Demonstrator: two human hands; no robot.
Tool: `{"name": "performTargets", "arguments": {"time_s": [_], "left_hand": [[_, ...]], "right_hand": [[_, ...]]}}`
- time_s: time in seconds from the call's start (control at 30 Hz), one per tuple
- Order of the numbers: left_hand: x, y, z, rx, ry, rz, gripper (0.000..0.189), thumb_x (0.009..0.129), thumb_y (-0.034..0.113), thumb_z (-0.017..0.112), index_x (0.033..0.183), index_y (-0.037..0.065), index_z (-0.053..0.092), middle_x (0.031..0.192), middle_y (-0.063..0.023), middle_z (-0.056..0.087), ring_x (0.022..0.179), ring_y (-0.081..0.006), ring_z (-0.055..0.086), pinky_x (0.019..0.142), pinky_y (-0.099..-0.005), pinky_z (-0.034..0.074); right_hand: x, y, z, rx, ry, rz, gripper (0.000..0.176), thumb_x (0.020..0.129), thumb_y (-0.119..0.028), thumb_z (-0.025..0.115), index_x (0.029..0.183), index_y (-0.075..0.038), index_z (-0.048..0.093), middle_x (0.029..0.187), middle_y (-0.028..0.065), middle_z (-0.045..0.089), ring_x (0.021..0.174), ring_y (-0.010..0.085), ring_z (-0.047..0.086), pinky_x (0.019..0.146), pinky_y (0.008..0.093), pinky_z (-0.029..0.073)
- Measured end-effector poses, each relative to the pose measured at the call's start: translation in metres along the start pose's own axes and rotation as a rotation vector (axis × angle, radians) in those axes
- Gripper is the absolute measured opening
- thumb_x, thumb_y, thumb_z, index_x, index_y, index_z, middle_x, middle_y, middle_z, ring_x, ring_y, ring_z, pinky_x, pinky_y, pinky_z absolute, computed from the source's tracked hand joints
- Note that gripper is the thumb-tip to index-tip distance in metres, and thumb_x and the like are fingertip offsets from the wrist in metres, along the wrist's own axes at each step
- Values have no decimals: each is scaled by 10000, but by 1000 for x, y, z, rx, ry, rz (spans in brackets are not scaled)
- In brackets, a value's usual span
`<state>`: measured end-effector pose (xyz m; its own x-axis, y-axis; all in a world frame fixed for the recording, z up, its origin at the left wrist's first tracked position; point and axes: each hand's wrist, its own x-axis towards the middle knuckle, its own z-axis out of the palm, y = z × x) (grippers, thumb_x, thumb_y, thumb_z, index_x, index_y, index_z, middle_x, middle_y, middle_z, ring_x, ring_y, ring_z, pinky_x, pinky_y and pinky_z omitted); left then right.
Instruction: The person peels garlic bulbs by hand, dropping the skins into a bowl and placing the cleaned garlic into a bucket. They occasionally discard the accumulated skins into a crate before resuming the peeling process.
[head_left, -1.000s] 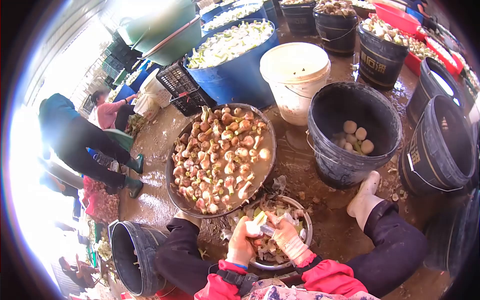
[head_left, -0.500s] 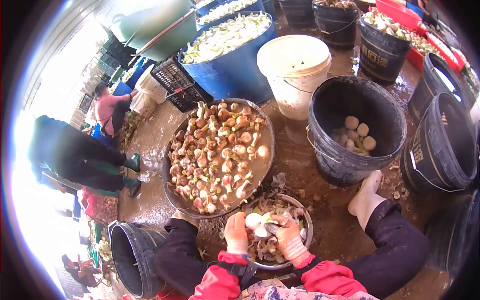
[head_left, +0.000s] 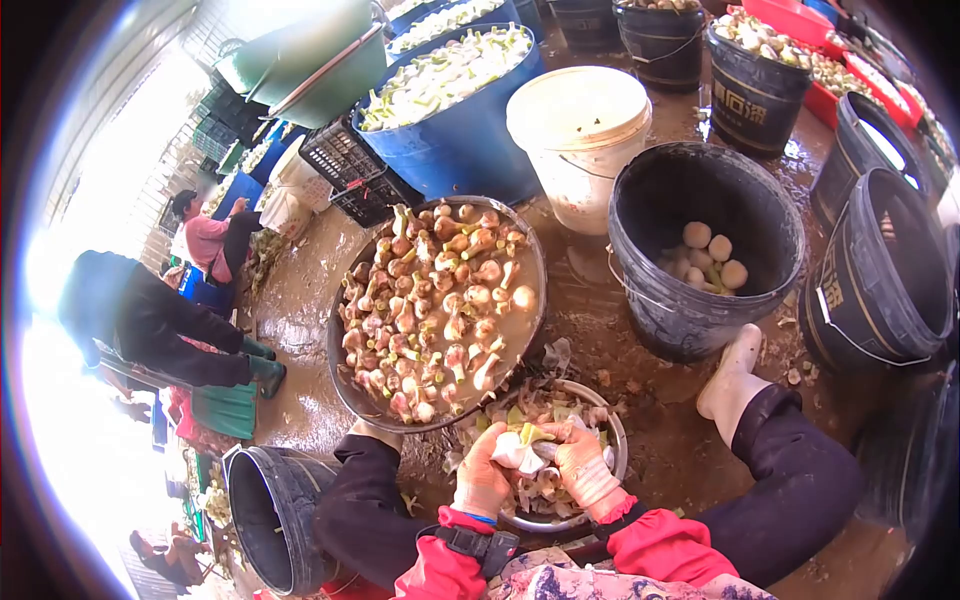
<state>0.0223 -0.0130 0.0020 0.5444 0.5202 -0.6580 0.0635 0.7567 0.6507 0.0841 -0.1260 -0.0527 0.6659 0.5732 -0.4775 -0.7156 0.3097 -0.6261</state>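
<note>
A white garlic bulb (head_left: 515, 452) with a yellowish-green stem is held between my two hands, above a metal basin (head_left: 618, 455) of loose skins and peelings. My left hand (head_left: 483, 480) is closed around the bulb's left side. On the right, my right hand (head_left: 582, 465) pinches at its stem and loose skin; the fingertips are partly hidden. Just beyond my hands stands a wide dark tub (head_left: 537, 340) of unpeeled garlic bulbs (head_left: 440, 300) in muddy water.
A black bucket (head_left: 640, 320) with several pale peeled bulbs (head_left: 720, 248) stands ahead right. Behind are a white bucket (head_left: 580, 175) and a blue tub (head_left: 450, 160) of cut stems. Another black bucket (head_left: 300, 480) leans by my left leg. Two people (head_left: 130, 310) are at left.
My hands have turned the bulb, and its stem now points up and right. My left fingers have shifted on it. The standing person at left has moved slightly; the view has tilted a little.
</note>
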Motion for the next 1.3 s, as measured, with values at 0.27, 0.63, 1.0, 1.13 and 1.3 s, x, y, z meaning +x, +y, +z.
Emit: {"name": "performTargets", "arguments": {"time_s": [0.27,0.63,1.0,1.13,1.3], "left_hand": [[-18,-1,-49,-359,-278,-334,671,868,568,492,1197,-16,499,981,-167,628,739,-243,619,522,-299,494],[-17,-8,-42,-200,64,-204,666,862,654,409,1086,55,595,955,-110,645,781,-261,585,586,-336,466],[-1,-7,-51,-250,119,-179,676,824,723,393,987,96,586,742,-47,548,548,-147,431,454,-252,336],[-7,-3,-49,-260,38,-154,677,846,705,370,1003,82,583,765,-78,572,580,-170,477,477,-271,389],[-6,0,-44,-173,-5,-104,538,891,577,455,1072,75,527,940,-146,602,766,-307,591,610,-376,523]], "right_hand": [[57,21,-80,47,372,-60,241,789,-36,591,1016,-46,673,864,69,672,732,156,626,692,281,502],[-7,-19,5,-813,-419,-332,399,768,-112,724,1154,-123,625,1172,109,599,1083,195,560,928,288,418],[-17,-47,-5,-31,-270,-4,122,873,-120,621,951,-31,654,769,47,654,644,83,577,578,225,462],[8,-32,-23,263,-125,-77,120,864,-81,610,959,-25,657,767,51,657,666,108,600,606,218,465],[0,-8,-20,-1228,-225,21,408,751,-54,551,1143,-133,632,1008,131,669,939,243,637,833,309,483]]}}
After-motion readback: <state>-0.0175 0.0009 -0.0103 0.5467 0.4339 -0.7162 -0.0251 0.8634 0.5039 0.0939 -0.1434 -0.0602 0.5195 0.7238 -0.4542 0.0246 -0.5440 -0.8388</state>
